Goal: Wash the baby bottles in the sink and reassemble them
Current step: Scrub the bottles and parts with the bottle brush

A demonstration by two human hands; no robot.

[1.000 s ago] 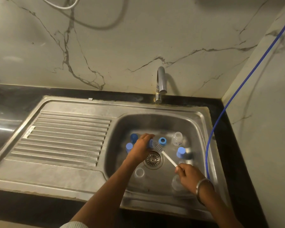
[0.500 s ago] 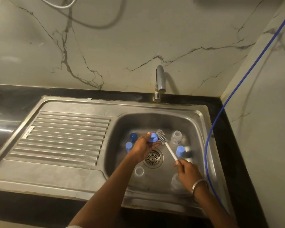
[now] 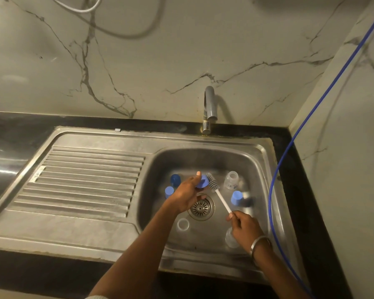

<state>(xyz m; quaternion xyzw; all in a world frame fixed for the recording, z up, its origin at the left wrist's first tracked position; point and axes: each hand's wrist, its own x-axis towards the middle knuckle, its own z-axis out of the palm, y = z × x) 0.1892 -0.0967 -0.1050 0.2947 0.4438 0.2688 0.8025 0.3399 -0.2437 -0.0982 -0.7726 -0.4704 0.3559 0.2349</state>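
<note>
Above drain (image 3: 200,207) | left hand (image 3: 187,194) gripping blue cap (image 3: 202,182) — right hand (image 3: 244,225) pinching brush (image 3: 213,184) beside it | scrubbing step | next: bristles into cap

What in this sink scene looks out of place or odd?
Little stands out. The curved chrome tap shows no running water while the left hand holds a blue plastic cap against the white-handled bottle brush gripped by the right hand.

Left hand (image 3: 187,194) holds a cap (image 3: 202,182) above the drain (image 3: 200,207); the brush (image 3: 217,192) runs from it to the right hand (image 3: 243,226). A bottle (image 3: 231,180) stands beyond the right hand.
</note>
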